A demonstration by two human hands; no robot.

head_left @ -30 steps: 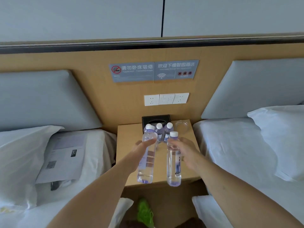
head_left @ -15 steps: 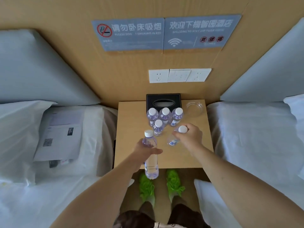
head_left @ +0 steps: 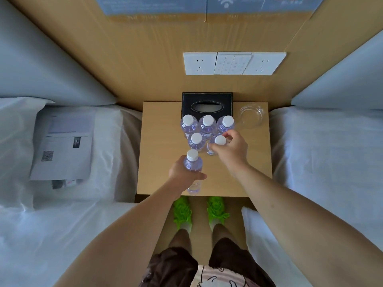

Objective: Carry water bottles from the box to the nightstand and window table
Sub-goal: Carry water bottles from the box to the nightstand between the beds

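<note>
Nearest me, at the bottom edge, I see brown shorts and two bright green shoes [head_left: 200,212] on the floor, the torso cut off. My two bare forearms reach forward over a pale wood nightstand [head_left: 159,141] that stands between two white beds.

The left hand [head_left: 182,175] wraps its fingers round a clear plastic bottle [head_left: 193,164] with a white cap, held upright above the nightstand's near edge; the hand hides the bottle's middle. The right hand [head_left: 233,150] pinches the neck of a second bottle [head_left: 219,140], its body mostly hidden, so I cannot tell if it stands on the wood.

Beyond, four capped bottles [head_left: 204,126] stand clustered, touching, before a black tissue box [head_left: 207,100]. A clear round dish [head_left: 251,113] sits right of it. Printed papers [head_left: 64,143], too blurred to read, lie on the left bed.

Since half a second ago my view has closed in, and the right bottle now sits tight against the cluster.
</note>
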